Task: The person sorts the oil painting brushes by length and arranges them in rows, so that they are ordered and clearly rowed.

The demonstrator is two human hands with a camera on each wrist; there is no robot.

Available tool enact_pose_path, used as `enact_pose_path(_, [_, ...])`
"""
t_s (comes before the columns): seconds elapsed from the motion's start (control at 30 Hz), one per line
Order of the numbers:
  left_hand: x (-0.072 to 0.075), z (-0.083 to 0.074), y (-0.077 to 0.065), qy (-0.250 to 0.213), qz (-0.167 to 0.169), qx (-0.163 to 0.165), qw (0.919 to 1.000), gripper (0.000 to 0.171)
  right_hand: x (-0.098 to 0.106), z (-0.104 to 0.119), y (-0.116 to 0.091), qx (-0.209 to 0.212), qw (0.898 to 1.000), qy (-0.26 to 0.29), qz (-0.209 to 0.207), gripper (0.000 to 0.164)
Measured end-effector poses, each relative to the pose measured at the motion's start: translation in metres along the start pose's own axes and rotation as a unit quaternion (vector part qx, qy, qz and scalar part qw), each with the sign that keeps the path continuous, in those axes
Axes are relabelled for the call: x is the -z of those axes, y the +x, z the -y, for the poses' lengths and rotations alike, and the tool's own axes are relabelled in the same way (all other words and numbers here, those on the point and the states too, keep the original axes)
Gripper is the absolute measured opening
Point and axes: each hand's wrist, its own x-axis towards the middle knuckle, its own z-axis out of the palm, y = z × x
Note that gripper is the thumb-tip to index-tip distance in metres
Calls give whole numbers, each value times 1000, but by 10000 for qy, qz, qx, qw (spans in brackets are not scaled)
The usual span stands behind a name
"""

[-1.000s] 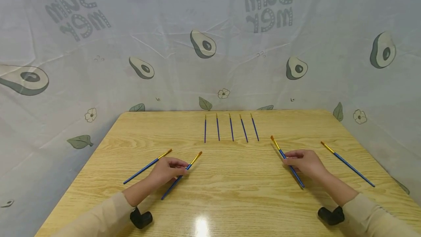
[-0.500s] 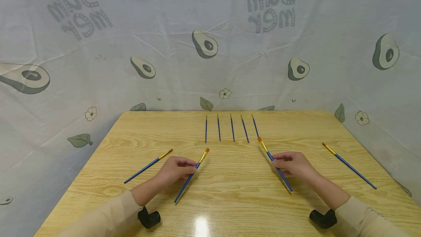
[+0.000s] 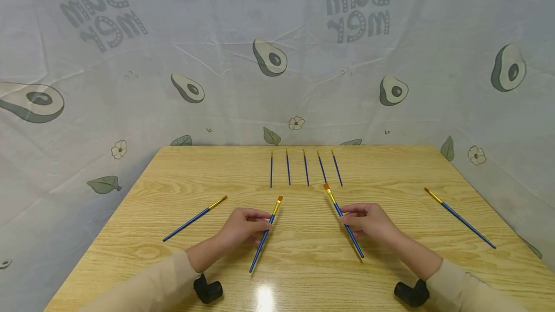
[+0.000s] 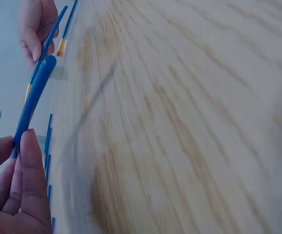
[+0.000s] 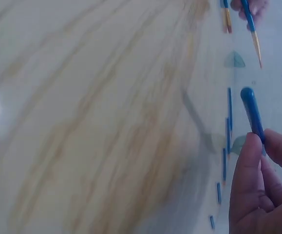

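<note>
Between thumb and fingers, my left hand pinches a blue paintbrush with a gold ferrule and orange-brown bristles. My right hand pinches a similar, flat-tipped paintbrush. Both brushes are held above the table, bristles pointing away from me, their tips leaning toward each other at the front and the handle ends toward me. In the left wrist view, the handle end of the left brush sticks out past the fingers. The right wrist view likewise has the right brush's handle rising from the pinch.
One blue paintbrush lies slanted on the wooden table left of the left hand. Another paintbrush lies at the right. Several thin blue brushes lie in a row at the back, before a patterned cloth.
Both hands have moved inward, each carrying its paintbrush, so the two brushes are closer together. The left brush has turned more upright in the head view. The brushes on the table stay put.
</note>
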Motion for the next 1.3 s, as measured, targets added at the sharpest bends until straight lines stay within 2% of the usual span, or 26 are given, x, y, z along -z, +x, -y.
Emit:
enact_pose_path(0.37, [-25,-1,8,-312,-149,-17,9994,28,-28,7,1,-260,9988,407,-119,31])
enact_pose_path(0.63, [-40,0,12,-586,-479,-42,9971,31,-44,10,1,-206,9984,485,-218,28])
enact_pose_path(0.97, [-55,2,17,-473,-817,150,9954,27,-60,11,2,-264,9970,657,-308,26])
enact_pose_path(1.3, [-67,3,24,-16,-1058,-51,9944,23,-69,12,4,-369,9969,580,-376,25])
